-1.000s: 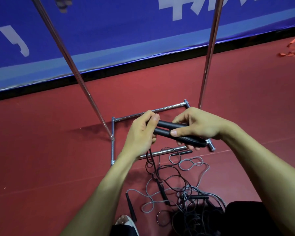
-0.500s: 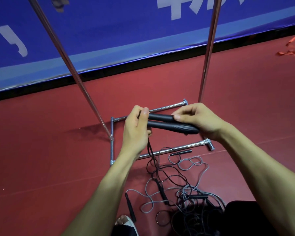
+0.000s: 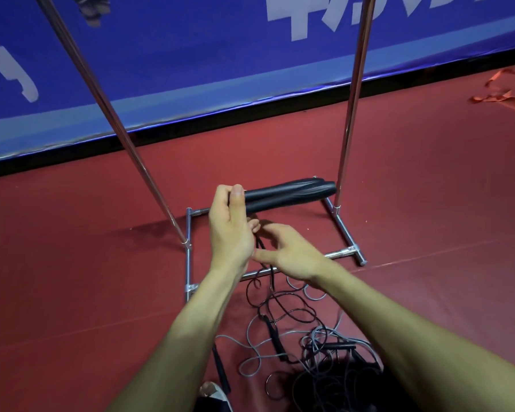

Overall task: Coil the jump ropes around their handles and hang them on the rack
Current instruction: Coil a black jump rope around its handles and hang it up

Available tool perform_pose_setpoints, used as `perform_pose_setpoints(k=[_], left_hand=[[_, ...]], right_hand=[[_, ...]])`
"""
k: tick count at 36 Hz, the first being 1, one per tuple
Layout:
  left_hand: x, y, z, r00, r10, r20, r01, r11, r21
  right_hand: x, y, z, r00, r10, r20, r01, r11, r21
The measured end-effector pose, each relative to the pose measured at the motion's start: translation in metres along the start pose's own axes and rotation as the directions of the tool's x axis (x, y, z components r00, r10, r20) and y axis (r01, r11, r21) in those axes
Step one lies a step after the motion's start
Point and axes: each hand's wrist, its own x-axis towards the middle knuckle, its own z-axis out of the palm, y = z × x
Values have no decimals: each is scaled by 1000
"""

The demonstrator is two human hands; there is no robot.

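Observation:
My left hand [image 3: 231, 227] grips the near ends of two black jump rope handles [image 3: 289, 194], held side by side and pointing right, above the rack's base. Their thin black rope [image 3: 262, 269] hangs down from the left hand. My right hand [image 3: 292, 251] is just below and right of the left hand, fingers curled at the rope; whether it pinches it is hidden by the left hand. A tangle of black and grey jump ropes [image 3: 306, 337] lies on the floor under my arms. The metal rack [image 3: 350, 108] stands in front, its top out of view.
The rack's base frame [image 3: 344, 233] rests on the red floor, with a slanted pole [image 3: 107, 108] on the left. A blue banner wall [image 3: 191, 69] runs behind. Orange straps [image 3: 500, 96] lie far right. A shoe tip [image 3: 211, 392] shows at the bottom.
My right hand let go of the handles and dropped to the rope below the left hand. The left hand alone now holds both handles, raised a little higher.

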Motion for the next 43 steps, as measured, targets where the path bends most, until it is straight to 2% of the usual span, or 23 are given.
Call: perform_pose_setpoints(k=[2, 4, 7, 9, 10, 12, 13, 16, 20, 23, 28, 31, 35, 43], left_hand=[[0, 2, -2, 1000, 3, -1, -3, 1000, -7], [1, 2, -5, 1000, -4, 3, 5, 1000, -29], [4, -2, -13, 999, 42, -3, -41, 994, 105], [7, -7, -20, 993, 114, 2, -111, 962, 251], [8, -10, -23, 990, 140, 14, -138, 944, 300], [10, -15, -28, 988, 153, 35, -156, 921, 358], [10, -17, -31, 985, 162, 53, -170, 903, 395], [8, -21, -37, 964, 202, 175, -263, 828, 494], [0, -13, -38, 913, 196, 358, -366, 782, 505], [-3, -7, -38, 879, 174, 443, -387, 803, 454], [-5, 8, -40, 840, 133, 526, -349, 875, 336], [-6, 11, -42, 856, 106, 506, -267, 929, 257], [-5, 9, -45, 852, 26, 523, -108, 986, 126], [-9, 3, -43, 842, -51, 537, 66, 998, -9]], right_hand=[[-1, -4, 7, 1000, -9, -13, 10, 995, 101], [-5, -8, 8, 999, 16, -31, -12, 992, 129], [-8, -16, 9, 991, 127, -48, -117, 977, 178], [-8, -22, 7, 983, 169, -65, -166, 985, 54], [-9, -24, 5, 985, 145, -94, -155, 981, -117], [-12, -31, -4, 991, 32, -132, -86, 900, -428], [-15, -37, -10, 990, -6, -140, -66, 862, -503], [-19, -45, -29, 983, -139, -118, 39, 792, -609], [-18, -51, -52, 951, -305, -46, 208, 743, -636], [-15, -53, -67, 932, -359, -42, 269, 769, -580], [-8, -50, -78, 957, -289, -9, 264, 887, -380], [-4, -50, -77, 957, -290, -21, 279, 935, -218], [-3, -50, -71, 957, -284, -54, 278, 956, -92], [-4, -50, -69, 968, -245, 49, 247, 968, -44]])
